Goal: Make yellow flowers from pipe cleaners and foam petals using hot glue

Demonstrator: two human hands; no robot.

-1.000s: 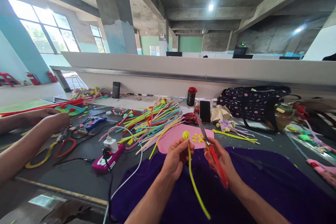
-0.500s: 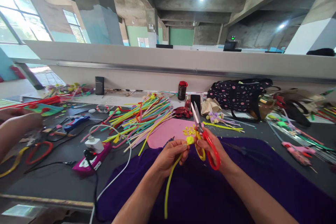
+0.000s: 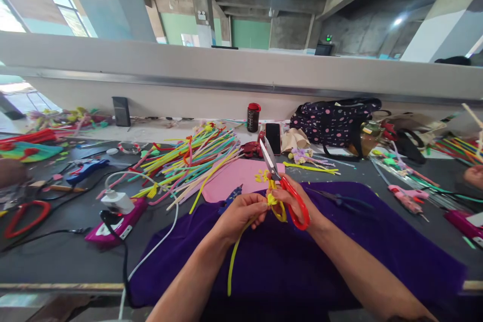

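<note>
1. Through the head camera, I see my left hand [image 3: 241, 214] near the middle of the scene, its fingers pinched together on a yellow flower [image 3: 271, 200].
2. The flower's thin stem [image 3: 233, 261] runs from beneath those fingers and droops toward the near side.
3. My right hand [image 3: 307, 194] is just beside it, fingers clamped around a pair of red-handled scissors [image 3: 275, 176]; the blades point far and slightly left.
4. The right fingertips are close against the flower; I cannot tell whether they grip it too.
5. Both hands are above a purple cloth [image 3: 264, 266] spread over the near part of the dark worktop [image 3: 56, 264].
6. Just beyond the hands I have a pink sheet [image 3: 222, 181] with small yellow pieces [image 3: 260, 177] lying on it.
7. Left of the sheet, partly overlapping it, is a heap of coloured fuzzy sticks [image 3: 204, 156].
8. Farther back, a phone [image 3: 272, 138] lies between a red-capped bottle [image 3: 253, 118] and a patterned bag [image 3: 328, 126].
9. Another person's hand [image 3: 474, 176] shows at the right edge.
</note>
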